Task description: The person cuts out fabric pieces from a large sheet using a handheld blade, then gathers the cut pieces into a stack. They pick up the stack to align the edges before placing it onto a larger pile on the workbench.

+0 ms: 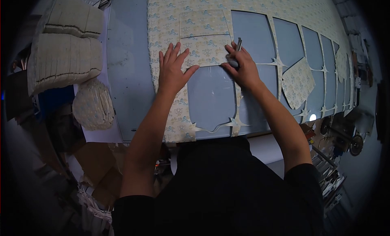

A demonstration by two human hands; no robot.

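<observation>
My left hand [172, 73] lies with fingers spread on a pale sheet [172, 114] printed with small blue and tan figures. Its thumb reaches the lower left corner of a cut panel [205, 51] of the same material. At the panel's right edge, my right hand [244, 68] is closed around a utility knife [239, 44] with a grey handle; its thumb and fingertips rest on the panel. Above the panel, cut lines outline another piece [202, 23] still lying in the sheet. Below it, a cut-out opening shows the blue-grey table [212, 95].
To the right, a row of openings is framed by narrow strips [279, 65] of the sheet. A loose patterned piece [298, 83] lies askew across them. At left stand thick stacks of cut pieces [67, 59] and a rounded patterned bundle [93, 105]. Cardboard [97, 163] lies below the table edge.
</observation>
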